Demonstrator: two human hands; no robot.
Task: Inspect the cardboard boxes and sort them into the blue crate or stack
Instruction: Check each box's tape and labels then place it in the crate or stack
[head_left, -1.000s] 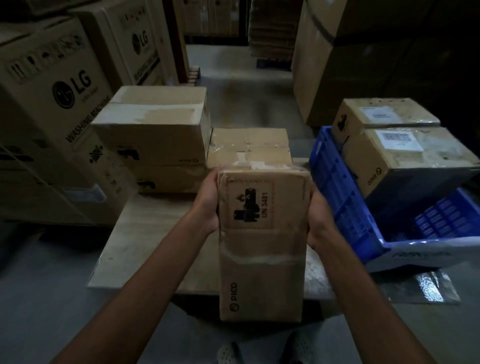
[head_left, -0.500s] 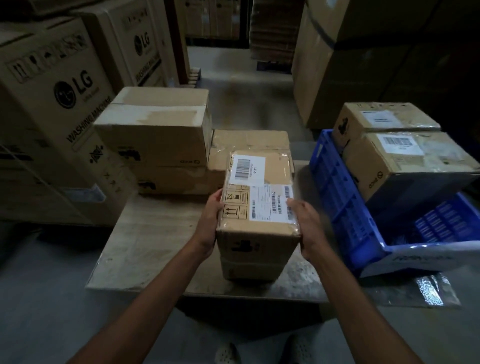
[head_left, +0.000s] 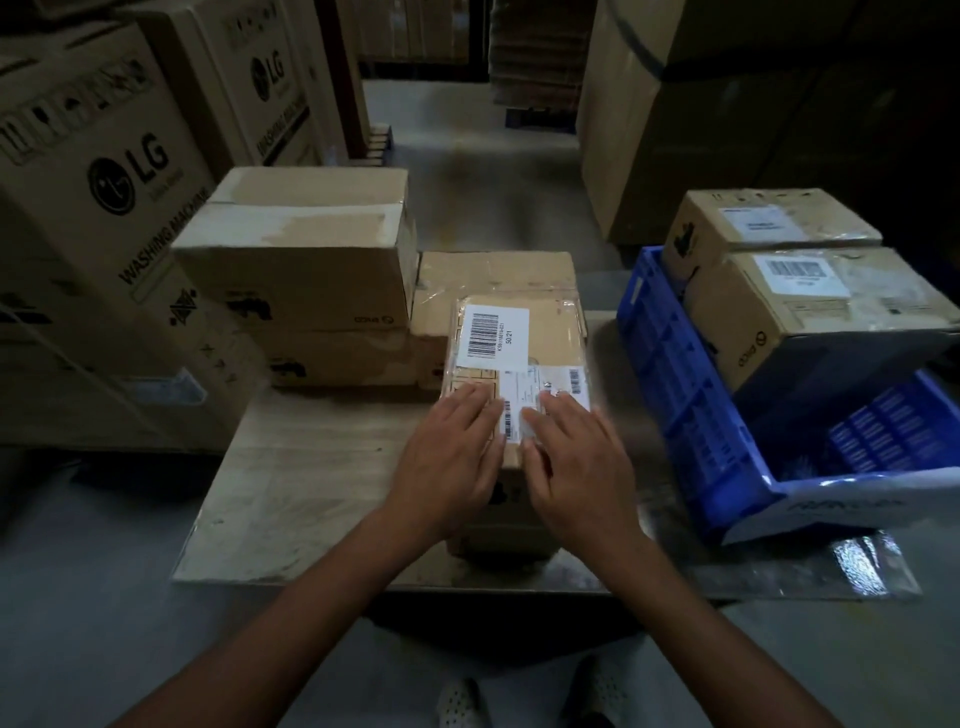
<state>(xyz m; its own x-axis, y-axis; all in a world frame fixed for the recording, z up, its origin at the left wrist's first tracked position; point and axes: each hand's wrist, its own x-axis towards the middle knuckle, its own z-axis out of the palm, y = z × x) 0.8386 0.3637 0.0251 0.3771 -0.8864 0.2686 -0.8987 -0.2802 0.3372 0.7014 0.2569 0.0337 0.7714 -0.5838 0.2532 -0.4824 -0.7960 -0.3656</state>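
Note:
A small cardboard box (head_left: 545, 338) with a barcode label on top stands on the low table (head_left: 301, 493), near its front edge. My left hand (head_left: 452, 457) and my right hand (head_left: 576, 462) both lie flat on its top near side, fingers spread, gripping nothing. Behind it stands a stack of cardboard boxes (head_left: 301, 270), two high on the left, with a lower box (head_left: 493, 275) beside them. To the right the blue crate (head_left: 691, 395) tilts on the table edge and holds two labelled cardboard boxes (head_left: 810, 312).
Big LG washing-machine cartons (head_left: 104, 208) stand on the floor to the left. Tall cartons (head_left: 675, 130) rise at the back right, with a floor aisle (head_left: 467, 171) between. A clear plastic sheet (head_left: 857, 566) hangs off the table's right front. My shoes (head_left: 462, 701) show below.
The box went from held upright in the air to standing on the table, label up. Both hands moved from gripping its sides to resting flat on its top.

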